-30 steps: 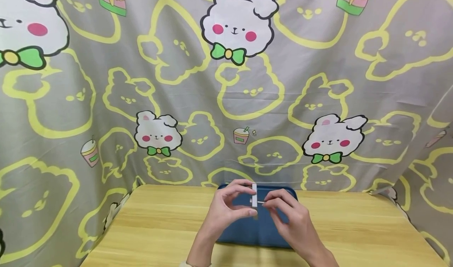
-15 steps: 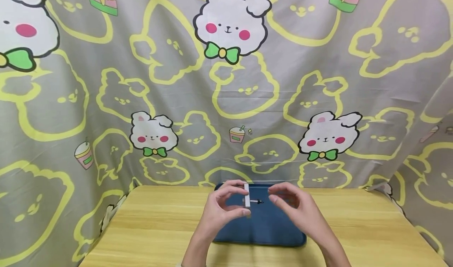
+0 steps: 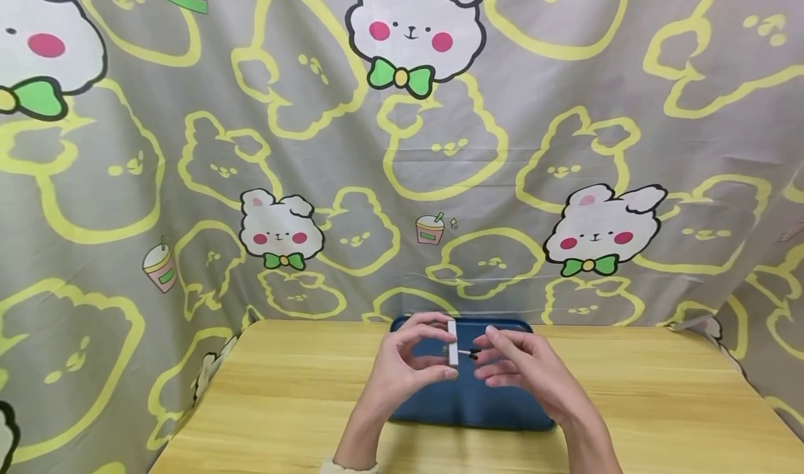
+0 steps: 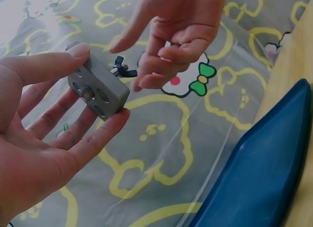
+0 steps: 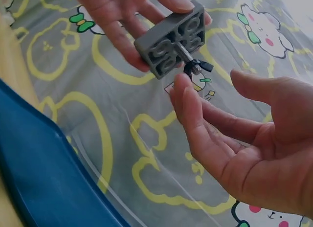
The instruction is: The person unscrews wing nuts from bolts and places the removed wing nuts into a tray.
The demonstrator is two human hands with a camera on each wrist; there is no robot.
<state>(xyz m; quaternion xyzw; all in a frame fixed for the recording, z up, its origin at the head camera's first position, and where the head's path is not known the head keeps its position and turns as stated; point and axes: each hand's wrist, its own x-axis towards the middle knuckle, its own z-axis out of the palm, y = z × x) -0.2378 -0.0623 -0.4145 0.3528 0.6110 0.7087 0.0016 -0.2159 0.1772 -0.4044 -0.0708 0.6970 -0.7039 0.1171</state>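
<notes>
My left hand (image 3: 408, 362) grips a small grey block (image 4: 100, 85) by its edges, between thumb and fingertips. In the right wrist view the block has round recesses in its face. A threaded bolt (image 5: 183, 53) passes through its middle, its head (image 4: 87, 94) showing on the opposite side. A black wing nut (image 5: 198, 67) sits near the bolt's free end. Just beside the wing nut is my right hand (image 3: 524, 362), thumb apart from the loosely bent fingers, with nothing pinched. Whether a fingertip touches the wing nut I cannot tell.
Below the hands a blue tray (image 3: 465, 411) lies on the wood-grain table (image 3: 295, 390). A grey curtain (image 3: 352, 167) with rabbit prints hangs behind the table and along both sides.
The right hand first pinched at the bolt's free end, then let go and drew back, uncovering the wing nut. Now its fingers are close to the wing nut again. The left hand kept its grip.
</notes>
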